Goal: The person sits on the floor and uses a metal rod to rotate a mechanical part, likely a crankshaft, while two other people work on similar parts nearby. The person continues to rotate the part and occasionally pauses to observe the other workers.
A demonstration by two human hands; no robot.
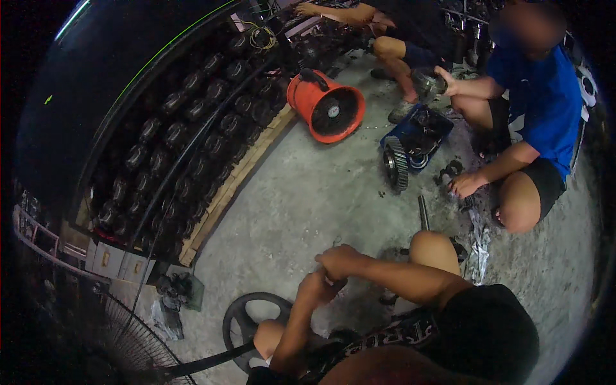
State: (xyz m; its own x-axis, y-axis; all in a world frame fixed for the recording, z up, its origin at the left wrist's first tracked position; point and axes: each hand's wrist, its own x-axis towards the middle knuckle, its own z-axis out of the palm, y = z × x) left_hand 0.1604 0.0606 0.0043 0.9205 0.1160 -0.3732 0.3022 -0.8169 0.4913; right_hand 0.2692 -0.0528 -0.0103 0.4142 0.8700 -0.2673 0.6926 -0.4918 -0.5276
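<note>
My left hand [314, 287] and my right hand [340, 262] are pressed together above the concrete floor, in front of my bent knees. Both have their fingers curled closed. A thin, dark wire-like piece [337, 240] shows just beyond my right hand, and I cannot tell whether it is in my grip. Whatever lies between the fingers is hidden. Below and left of my hands, a black steering wheel [230, 327] rests by my left knee. A metal shaft [423, 213] stands out past my right knee.
An orange portable blower [327, 108] stands ahead. Rows of dark metal parts [186, 138] fill a wood-edged pallet on the left. At right, a co-worker in blue [545, 109] crouches by a blue crate [414, 160] and a large gear [396, 164]. A fan [138, 337] is lower left.
</note>
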